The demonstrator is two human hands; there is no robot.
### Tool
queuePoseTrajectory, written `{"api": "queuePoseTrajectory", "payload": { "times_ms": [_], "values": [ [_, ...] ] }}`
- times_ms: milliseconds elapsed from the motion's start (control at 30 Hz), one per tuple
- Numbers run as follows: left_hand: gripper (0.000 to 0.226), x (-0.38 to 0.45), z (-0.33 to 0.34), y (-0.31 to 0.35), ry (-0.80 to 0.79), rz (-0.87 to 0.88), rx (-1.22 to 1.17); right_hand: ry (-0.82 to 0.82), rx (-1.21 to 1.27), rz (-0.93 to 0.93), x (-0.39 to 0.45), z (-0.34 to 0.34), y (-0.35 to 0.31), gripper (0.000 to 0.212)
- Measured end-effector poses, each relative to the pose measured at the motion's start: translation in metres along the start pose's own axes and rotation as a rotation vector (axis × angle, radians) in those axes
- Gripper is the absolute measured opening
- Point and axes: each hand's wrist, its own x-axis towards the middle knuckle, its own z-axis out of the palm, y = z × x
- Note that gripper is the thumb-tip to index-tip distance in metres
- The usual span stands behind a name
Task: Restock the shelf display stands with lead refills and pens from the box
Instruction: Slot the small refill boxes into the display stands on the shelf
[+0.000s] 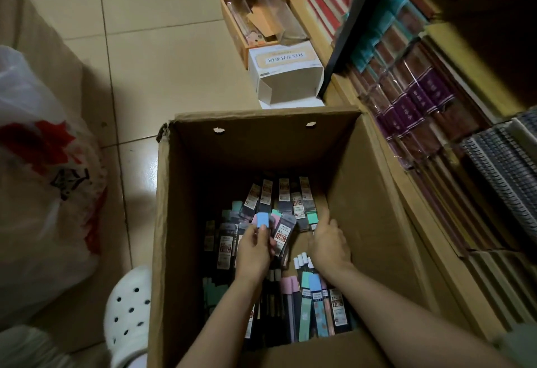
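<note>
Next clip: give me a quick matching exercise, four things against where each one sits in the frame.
Things:
1. left hand
2. white shoe
3. plastic bag
4. white carton

Places:
A. on the floor beyond the big box
B. far left of the frame
C. inside the big box, holding lead refill packs
D. on the floor, left of the big box's near corner

Pairs: 1-C, 2-D, 3-B, 4-A

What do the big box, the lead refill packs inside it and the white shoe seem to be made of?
Big box: brown corrugated cardboard, matte, with a torn corner and punched holes. Lead refill packs: apparently clear glossy plastic cases with printed labels and pastel caps; the sheen suggests plastic, though blur leaves it open. White shoe: moulded foam or rubber, smooth and matte, with round vent holes.
</note>
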Motion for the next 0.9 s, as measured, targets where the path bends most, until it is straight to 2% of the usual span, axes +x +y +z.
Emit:
{"api": "queuePoseTrajectory", "payload": {
  "times_ms": [133,233,333,400,500,767,833,900],
  "values": [
    [0.021,-0.001,0.004,0.004,-0.04,-0.033,0.009,0.049,0.114,0.036,-0.004,-0.003,0.0,0.066],
    [0.018,-0.004,0.005,0.008,-0.097,-0.059,-0.009,0.105,0.208,0.053,-0.012,-0.009,0.002,0.048],
    [0.018,-0.011,0.004,0.011,-0.081,-0.084,0.016,0.03,0.432,0.073,-0.022,-0.012,0.001,0.033],
    [0.016,-0.016,0.001,0.014,-0.062,-0.081,0.035,-0.027,0.556,-0.031,-0.032,-0.011,-0.004,0.033],
    [0.016,-0.024,-0.003,0.022,-0.091,-0.06,0.028,-0.056,0.587,-0.188,-0.043,-0.007,-0.012,0.039],
    [0.019,-0.027,-0.004,0.03,-0.107,-0.03,-0.013,-0.124,0.687,-0.257,-0.033,-0.009,-0.009,0.042],
    [0.014,-0.023,-0.004,0.029,-0.048,-0.058,-0.047,-0.146,0.699,-0.28,-0.028,-0.01,-0.007,0.036],
    [0.011,-0.019,-0.007,0.028,0.044,-0.114,-0.084,-0.093,0.678,-0.237,-0.02,-0.01,-0.003,0.033]
  ]
}}
